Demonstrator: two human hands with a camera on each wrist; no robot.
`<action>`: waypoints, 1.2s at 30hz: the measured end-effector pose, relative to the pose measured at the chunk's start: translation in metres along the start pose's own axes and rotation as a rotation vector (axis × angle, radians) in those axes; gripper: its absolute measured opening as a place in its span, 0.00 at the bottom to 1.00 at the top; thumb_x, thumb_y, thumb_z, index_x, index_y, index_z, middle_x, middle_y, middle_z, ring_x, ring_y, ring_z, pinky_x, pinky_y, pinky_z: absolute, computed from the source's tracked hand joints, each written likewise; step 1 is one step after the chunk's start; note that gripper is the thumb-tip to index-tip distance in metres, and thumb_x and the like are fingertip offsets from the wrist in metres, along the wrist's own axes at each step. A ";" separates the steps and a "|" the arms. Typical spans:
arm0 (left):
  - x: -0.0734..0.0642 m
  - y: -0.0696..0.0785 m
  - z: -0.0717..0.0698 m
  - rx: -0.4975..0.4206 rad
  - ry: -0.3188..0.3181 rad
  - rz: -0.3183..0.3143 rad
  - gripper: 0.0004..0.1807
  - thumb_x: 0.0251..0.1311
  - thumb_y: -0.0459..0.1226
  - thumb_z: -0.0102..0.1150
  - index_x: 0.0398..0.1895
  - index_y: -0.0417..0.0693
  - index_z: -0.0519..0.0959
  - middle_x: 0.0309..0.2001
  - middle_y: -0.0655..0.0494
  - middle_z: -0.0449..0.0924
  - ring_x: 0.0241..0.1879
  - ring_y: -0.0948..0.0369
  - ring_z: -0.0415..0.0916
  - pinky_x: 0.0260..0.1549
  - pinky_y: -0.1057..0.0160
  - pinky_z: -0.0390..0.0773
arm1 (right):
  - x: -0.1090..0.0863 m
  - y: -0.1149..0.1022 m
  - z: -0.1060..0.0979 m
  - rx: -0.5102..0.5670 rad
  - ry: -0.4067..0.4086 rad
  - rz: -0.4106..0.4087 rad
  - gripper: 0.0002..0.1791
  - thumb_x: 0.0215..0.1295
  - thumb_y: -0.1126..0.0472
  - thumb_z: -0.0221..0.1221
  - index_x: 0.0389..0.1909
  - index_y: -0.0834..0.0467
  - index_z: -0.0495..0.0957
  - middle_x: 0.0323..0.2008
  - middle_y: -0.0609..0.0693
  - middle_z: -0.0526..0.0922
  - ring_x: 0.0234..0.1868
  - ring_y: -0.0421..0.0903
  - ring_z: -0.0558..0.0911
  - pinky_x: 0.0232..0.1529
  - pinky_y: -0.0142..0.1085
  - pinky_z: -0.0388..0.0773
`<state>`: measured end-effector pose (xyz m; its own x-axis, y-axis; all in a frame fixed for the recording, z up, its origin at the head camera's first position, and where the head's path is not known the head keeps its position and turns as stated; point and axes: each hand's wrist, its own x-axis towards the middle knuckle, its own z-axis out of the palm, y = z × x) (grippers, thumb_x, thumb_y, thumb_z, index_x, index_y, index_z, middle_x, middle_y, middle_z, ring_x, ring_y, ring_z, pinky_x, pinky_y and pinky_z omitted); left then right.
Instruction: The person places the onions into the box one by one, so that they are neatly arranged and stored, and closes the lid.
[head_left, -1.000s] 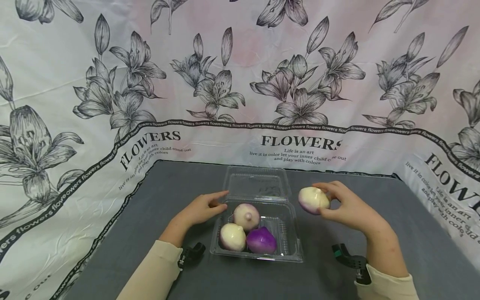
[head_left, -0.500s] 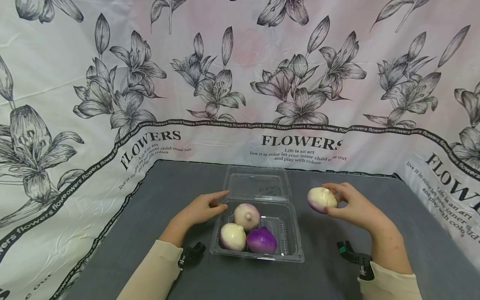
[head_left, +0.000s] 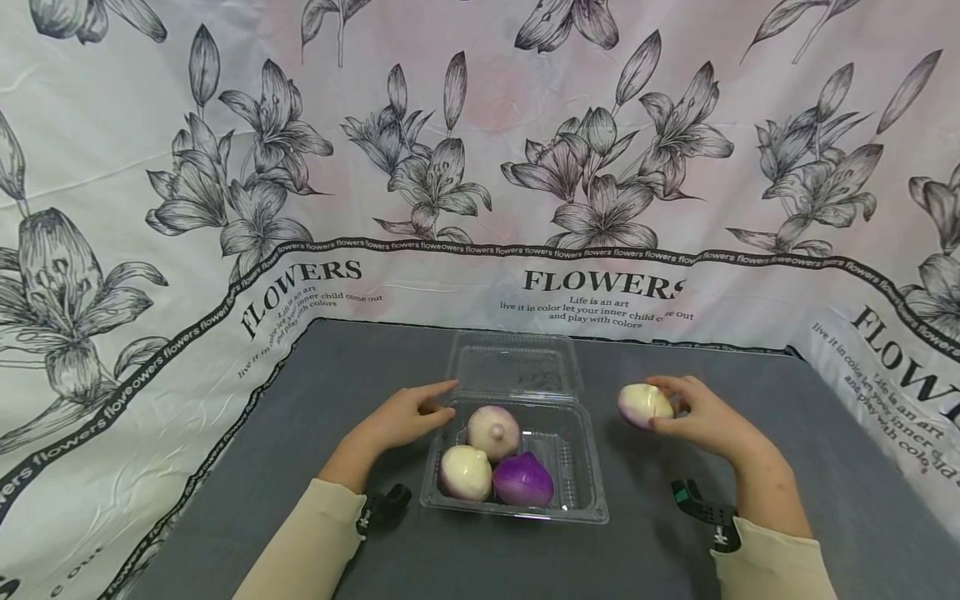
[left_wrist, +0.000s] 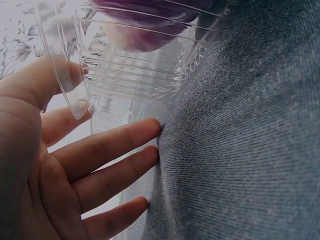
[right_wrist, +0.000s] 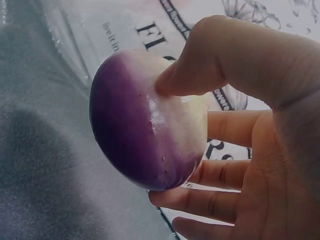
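The right hand's (head_left: 701, 421) curled fingers and thumb grip a bulb (head_left: 643, 406) at two o'clock from the box (head_left: 562, 460), where three more bulbs (head_left: 492, 433) lie toward nine. At ten o'clock the left hand (head_left: 405, 417) spreads its fingers loosely, perhaps touching the clear rim.

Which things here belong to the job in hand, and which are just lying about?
Likely part of the job:
purple-white bulb in the right hand
three similar bulbs
open clear clamshell container, left hand beside it

Just there:
grey table cover
flower-printed backdrop
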<state>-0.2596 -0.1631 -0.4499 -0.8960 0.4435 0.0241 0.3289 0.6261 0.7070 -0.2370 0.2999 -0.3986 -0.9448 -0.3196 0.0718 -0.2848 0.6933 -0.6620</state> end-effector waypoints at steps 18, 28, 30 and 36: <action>-0.001 0.000 0.000 -0.007 -0.001 0.006 0.33 0.74 0.44 0.60 0.79 0.54 0.65 0.52 0.51 0.85 0.52 0.55 0.83 0.47 0.49 0.80 | 0.007 0.018 0.016 -0.016 -0.070 0.006 0.39 0.62 0.58 0.69 0.69 0.74 0.67 0.51 0.66 0.76 0.46 0.57 0.79 0.42 0.45 0.76; 0.000 -0.001 0.001 -0.002 -0.003 0.017 0.33 0.74 0.44 0.60 0.79 0.53 0.65 0.52 0.51 0.86 0.52 0.55 0.83 0.48 0.49 0.81 | 0.009 0.018 0.019 -0.021 -0.093 0.029 0.39 0.63 0.57 0.69 0.69 0.74 0.67 0.51 0.67 0.74 0.46 0.58 0.79 0.41 0.45 0.77; 0.001 -0.002 0.001 -0.004 -0.003 0.019 0.33 0.74 0.44 0.60 0.79 0.53 0.65 0.53 0.51 0.85 0.52 0.55 0.83 0.48 0.49 0.81 | 0.009 0.018 0.018 -0.017 -0.099 0.030 0.39 0.63 0.57 0.69 0.69 0.74 0.66 0.51 0.67 0.74 0.46 0.58 0.79 0.41 0.45 0.77; 0.001 -0.003 0.000 -0.010 -0.004 0.013 0.33 0.74 0.44 0.60 0.79 0.53 0.65 0.53 0.50 0.85 0.53 0.54 0.82 0.47 0.49 0.81 | 0.009 0.015 0.016 -0.010 -0.120 -0.001 0.39 0.63 0.59 0.68 0.68 0.76 0.66 0.52 0.69 0.76 0.47 0.60 0.81 0.41 0.46 0.78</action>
<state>-0.2616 -0.1646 -0.4525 -0.8902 0.4545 0.0305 0.3379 0.6139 0.7134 -0.2472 0.2966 -0.4200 -0.9187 -0.3944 -0.0177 -0.2877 0.6994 -0.6543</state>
